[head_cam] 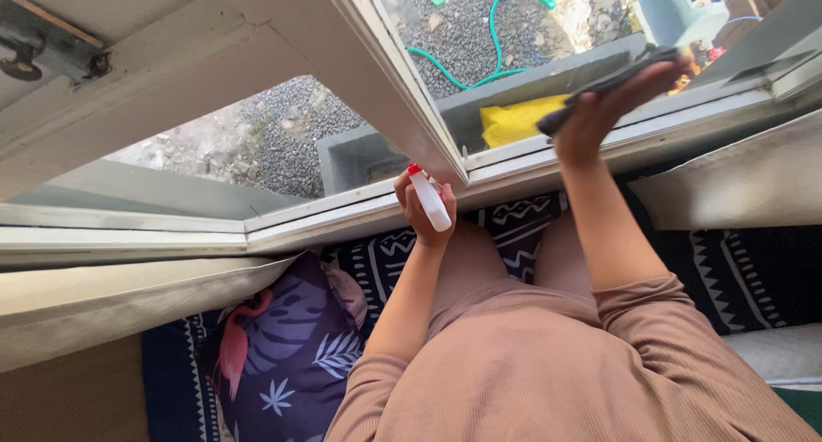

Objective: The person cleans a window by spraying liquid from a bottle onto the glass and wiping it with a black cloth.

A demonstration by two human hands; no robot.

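Note:
My left hand (414, 209) grips a small white spray bottle (430, 201) with a red top, held just below the white window frame (377, 83). My right hand (599, 108) presses a dark cloth (610, 84) flat against the window pane (479, 40) at the upper right, near its lower rail. Both forearms reach up from my brown ribbed sleeves.
I kneel on a dark blue patterned cover (745, 271) with a purple leaf-and-flamingo cushion (282, 348) at my left. A second pane (248, 138) lies left of the frame. Outside are gravel, a green hose (497, 31), a yellow sheet (514, 118) and a grey ledge.

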